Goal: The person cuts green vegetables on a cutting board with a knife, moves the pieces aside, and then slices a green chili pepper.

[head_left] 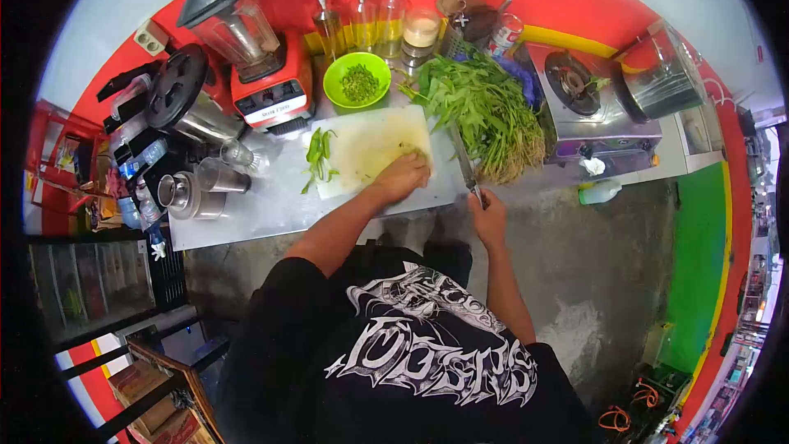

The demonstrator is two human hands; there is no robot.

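Observation:
My left hand (pixel 403 177) rests on the right part of a white cutting board (pixel 362 136), fingers curled down; whatever is under them is hidden. A small dark-green bit lies just beyond its fingertips. In my right hand (pixel 489 218) is the handle of a knife (pixel 467 166), its blade pointing away from me beside the board's right edge. Long green pieces (pixel 318 156) lie at the board's left side. Behind the board, a bright green bowl (pixel 333 86) holds finely chopped greens (pixel 359 82). A big bunch of leafy greens with roots (pixel 485 107) lies right of the knife.
A red blender (pixel 271 99) and metal jugs (pixel 197 193) stand at the left. Pump bottles (pixel 362 20) and a jar (pixel 421 30) line the back wall. On the right is a gas stove (pixel 604 119) with a metal pot (pixel 666 78). The counter's front edge (pixel 271 238) is near my body.

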